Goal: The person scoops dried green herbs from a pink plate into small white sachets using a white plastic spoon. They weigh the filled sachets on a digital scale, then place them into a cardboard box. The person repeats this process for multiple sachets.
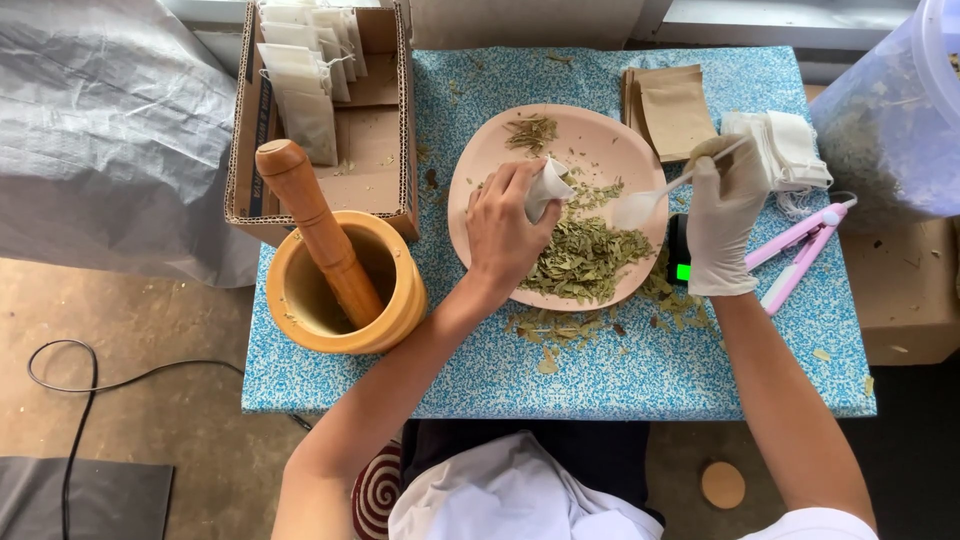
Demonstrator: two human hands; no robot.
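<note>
My bare left hand (503,228) grips a small white tea bag (547,187) over a pink plate (480,165). On the plate lies a heap of dried green leaves (583,255). My right hand (724,220), in a white glove, holds a white plastic spoon (650,200) whose bowl hovers over the plate just right of the bag. A small black scale with a green light (680,262) sits beside the right wrist.
A wooden mortar (385,310) with a pestle (315,225) stands at left. Behind it is a cardboard box (375,150) with filled white bags. Brown pouches (672,110), empty white bags (785,145), a pink sealer (800,250) and a clear tub (890,120) lie at right.
</note>
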